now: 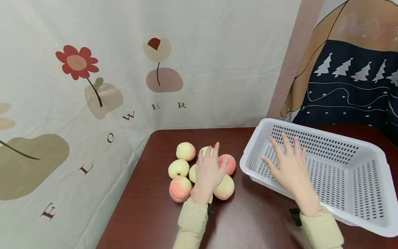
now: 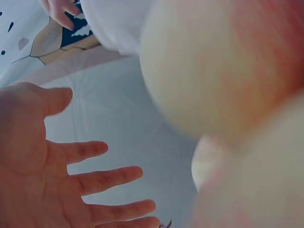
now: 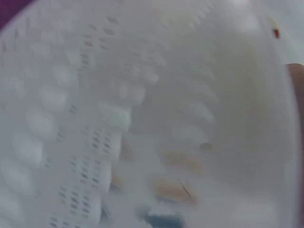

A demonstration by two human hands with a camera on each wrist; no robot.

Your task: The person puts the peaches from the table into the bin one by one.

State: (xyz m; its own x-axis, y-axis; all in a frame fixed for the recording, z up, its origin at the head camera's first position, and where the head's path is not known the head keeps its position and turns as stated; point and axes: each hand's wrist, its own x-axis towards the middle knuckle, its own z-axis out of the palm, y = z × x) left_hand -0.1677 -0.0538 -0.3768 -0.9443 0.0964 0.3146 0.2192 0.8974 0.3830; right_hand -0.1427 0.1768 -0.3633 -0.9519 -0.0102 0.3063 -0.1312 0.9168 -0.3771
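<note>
Several yellow and pink peaches lie grouped on the table, among them a blushed peach (image 1: 180,189) at the near left and a pale peach (image 1: 224,187) at the near right. My left hand (image 1: 209,173) is over the middle of the group with its fingers extended, partly covering some fruit. In the left wrist view its palm faces the camera with nothing held, and a blurred peach (image 2: 204,61) looms close by. My right hand (image 1: 290,169), fingers spread, is over the left part of a white perforated plastic basket (image 1: 351,143). Whether it touches the basket I cannot tell.
The dark red-brown table (image 1: 140,214) has its far edge against a pale curtain (image 1: 230,69) with printed flowers and letters. At the back right hangs a dark printed cloth (image 1: 345,93) with white trees. The basket takes up the table's right side.
</note>
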